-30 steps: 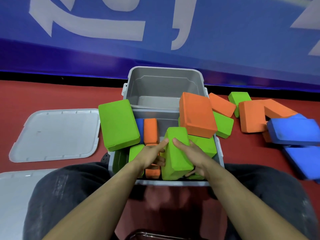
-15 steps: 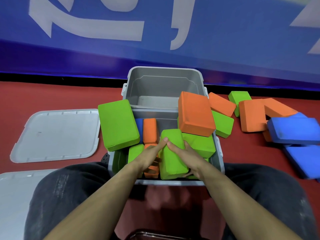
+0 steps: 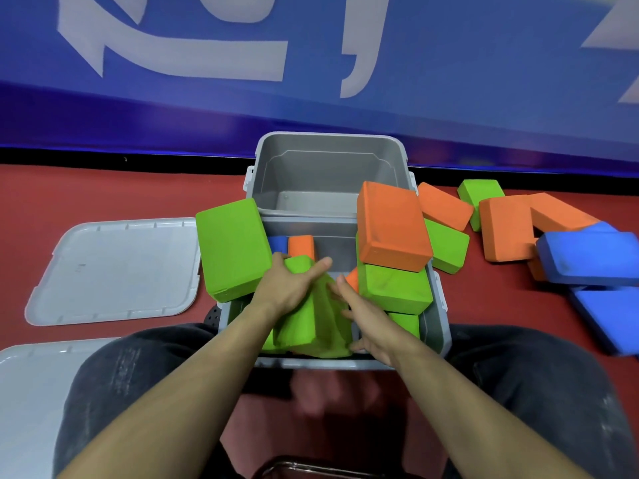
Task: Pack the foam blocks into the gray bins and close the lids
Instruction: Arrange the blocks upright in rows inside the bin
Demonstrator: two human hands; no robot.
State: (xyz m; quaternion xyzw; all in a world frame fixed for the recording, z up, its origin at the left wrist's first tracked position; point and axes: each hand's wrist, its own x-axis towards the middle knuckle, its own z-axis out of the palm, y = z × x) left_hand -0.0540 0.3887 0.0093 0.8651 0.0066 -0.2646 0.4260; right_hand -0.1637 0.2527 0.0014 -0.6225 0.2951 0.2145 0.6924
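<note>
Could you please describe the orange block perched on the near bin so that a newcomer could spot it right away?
Find the two gray bins in the middle; the near bin sits between the person's knees. On its right rim, a large orange block lies tilted on top of a green block. Unlike the other orange blocks, it is off the red floor and sits highest on the pile.

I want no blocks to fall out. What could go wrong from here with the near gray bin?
1. The large green foam block leans over the left rim of the near gray plastic bin; pushing may tip it out.
2. The large orange foam block sits high on a green block; the lid could not close over it.
3. The left hand and right hand force a green block down; neighbours may shift.
</note>
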